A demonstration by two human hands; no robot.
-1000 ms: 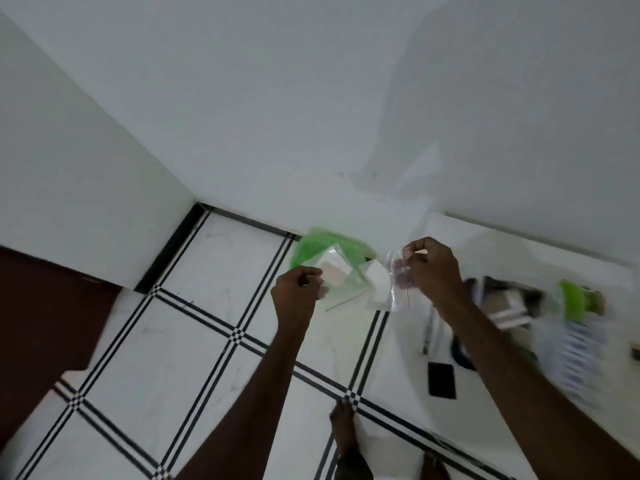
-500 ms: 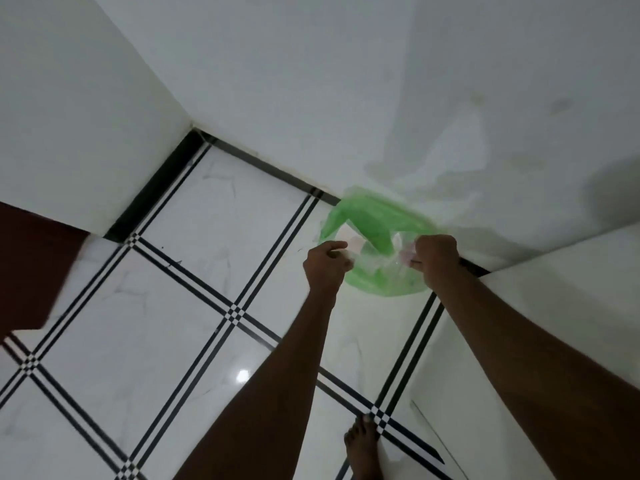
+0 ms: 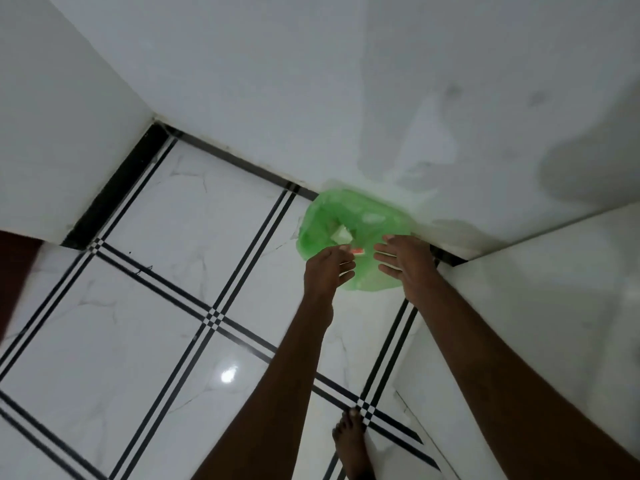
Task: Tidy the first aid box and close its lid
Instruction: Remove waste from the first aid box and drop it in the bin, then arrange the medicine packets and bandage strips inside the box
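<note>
Floor: white tiles (image 3: 194, 216), green bin bag (image 3: 349, 216) against the wall.
Hands: left hand (image 3: 327, 271) and right hand (image 3: 403, 261) both spread, empty, above the bag mouth.
Scraps (image 3: 341, 234): in bag, just ahead of the left hand.
First aid box: not visible.

A: What is worn on the arms?
B: Nothing; both forearms are bare to the frame's edge. The left hand (image 3: 327, 268) and right hand (image 3: 403, 263) carry no rings or watch.
A: Shoes?
B: None: a bare foot (image 3: 353, 445) at six o'clock.
</note>
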